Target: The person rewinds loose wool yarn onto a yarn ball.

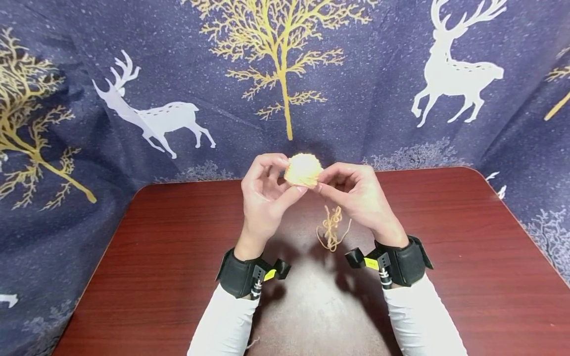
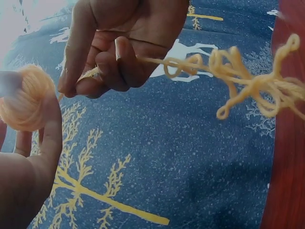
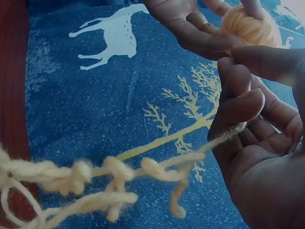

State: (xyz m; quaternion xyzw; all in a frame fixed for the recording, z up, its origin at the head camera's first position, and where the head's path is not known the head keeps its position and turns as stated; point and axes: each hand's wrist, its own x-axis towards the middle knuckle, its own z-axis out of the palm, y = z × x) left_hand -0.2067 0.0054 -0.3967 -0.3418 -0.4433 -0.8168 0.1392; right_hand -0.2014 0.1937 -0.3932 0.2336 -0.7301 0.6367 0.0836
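A small pale-yellow ball of yarn (image 1: 304, 169) is held up over the table's far edge. My left hand (image 1: 264, 190) grips it between thumb and fingers. Close beside the ball, my right hand (image 1: 358, 193) pinches the yarn strand with thumb and forefinger. From the right hand hangs a loose, looped tangle of yarn (image 1: 331, 227). In the left wrist view the tangle (image 2: 248, 83) trails away from the right hand (image 2: 119, 47), and the wound ball (image 2: 31, 102) sits in the left hand. The right wrist view shows knotty loops of the tangle (image 3: 114, 174) up close.
A reddish-brown table (image 1: 187, 227) lies beneath the hands. Behind it hangs a dark blue cloth (image 1: 249, 123) printed with white deer and golden trees. Each wrist wears a black strap, such as the left wrist strap (image 1: 238, 274), with a small camera.
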